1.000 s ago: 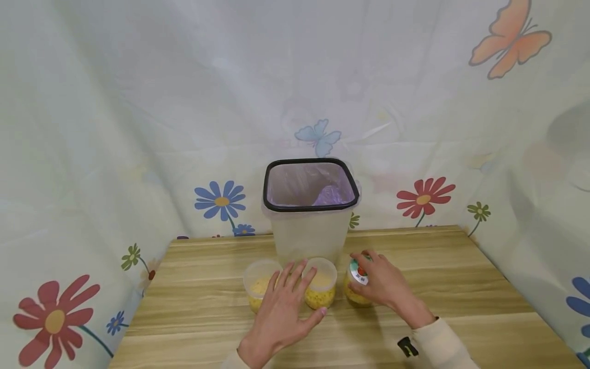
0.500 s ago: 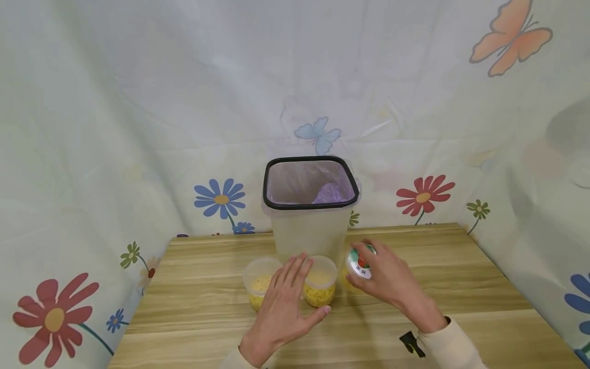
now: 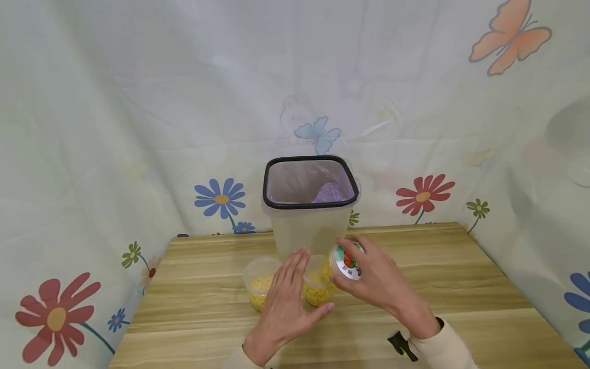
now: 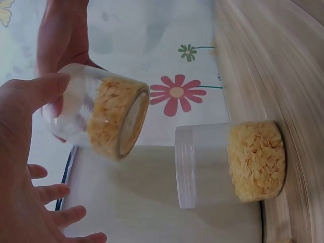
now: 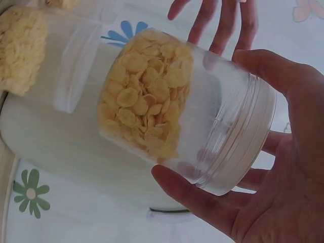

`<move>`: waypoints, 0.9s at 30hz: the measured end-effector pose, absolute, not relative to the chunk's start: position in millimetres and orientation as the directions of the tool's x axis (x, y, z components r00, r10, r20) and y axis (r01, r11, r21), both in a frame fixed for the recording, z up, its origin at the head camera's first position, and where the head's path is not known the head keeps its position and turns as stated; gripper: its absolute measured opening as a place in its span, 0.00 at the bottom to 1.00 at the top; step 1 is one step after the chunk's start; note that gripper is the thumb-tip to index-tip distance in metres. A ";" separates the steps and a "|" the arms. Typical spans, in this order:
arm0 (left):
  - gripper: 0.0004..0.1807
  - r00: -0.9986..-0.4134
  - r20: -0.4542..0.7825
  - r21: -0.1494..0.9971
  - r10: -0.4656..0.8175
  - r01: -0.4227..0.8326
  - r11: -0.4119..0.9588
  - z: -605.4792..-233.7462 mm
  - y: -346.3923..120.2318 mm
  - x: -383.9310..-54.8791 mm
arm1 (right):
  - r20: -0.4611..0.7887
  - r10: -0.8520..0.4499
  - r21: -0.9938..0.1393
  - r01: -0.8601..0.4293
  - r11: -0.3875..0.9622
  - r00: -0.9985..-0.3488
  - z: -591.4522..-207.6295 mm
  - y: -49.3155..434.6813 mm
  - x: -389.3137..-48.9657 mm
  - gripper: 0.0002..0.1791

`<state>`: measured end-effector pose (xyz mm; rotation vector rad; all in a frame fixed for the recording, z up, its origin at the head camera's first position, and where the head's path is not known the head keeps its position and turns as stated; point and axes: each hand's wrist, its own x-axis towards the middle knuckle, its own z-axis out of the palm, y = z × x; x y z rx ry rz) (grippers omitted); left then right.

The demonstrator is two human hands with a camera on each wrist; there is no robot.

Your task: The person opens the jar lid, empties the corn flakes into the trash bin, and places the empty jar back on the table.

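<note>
My right hand [image 3: 384, 282] grips a clear plastic jar [image 5: 152, 91] partly filled with yellowish flakes. A white lid with a green and red print faces up toward me on it. This jar is off the table and tilted, just right of a second jar of flakes [image 4: 255, 162], which has no lid on top and stands upright. A third open jar [image 3: 260, 284] stands farther left, partly covered by my left hand [image 3: 283, 302]. That left hand has straight fingers and a spread thumb, and it hovers over the near side of the two standing jars.
Behind the jars stands a pale bin [image 3: 309, 225] with a black rim, with a purple plastic bag [image 3: 331, 192] inside. A black buckle [image 3: 398, 342] hangs by my right sleeve. A flowered curtain [image 3: 221, 128] surrounds the wood-grain table [image 3: 198, 318].
My right hand has lifted the lidded jar off the table and moved it left toward the middle jar. My left hand has shifted slightly, its fingers closer together.
</note>
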<state>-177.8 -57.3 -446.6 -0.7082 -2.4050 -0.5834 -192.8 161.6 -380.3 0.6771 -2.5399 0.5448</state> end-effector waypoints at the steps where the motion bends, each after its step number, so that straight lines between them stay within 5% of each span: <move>1: 0.57 -0.705 0.619 0.248 0.347 0.594 0.765 -446.0 -56.8 -177.9 | 0.515 -0.367 -0.268 -0.553 0.789 -0.774 -379.1 159.6 -192.1 0.40; 15: 0.67 -0.611 0.749 0.261 0.256 0.628 0.733 -440.7 -46.2 -180.2 | 0.522 -0.400 -0.400 -0.630 0.665 -0.753 -369.1 131.9 -183.4 0.39; 27: 0.66 -0.612 0.767 0.312 0.194 0.619 0.721 -439.5 -40.0 -176.1 | 0.563 -0.373 -0.422 -0.645 0.637 -0.737 -375.2 116.1 -176.3 0.39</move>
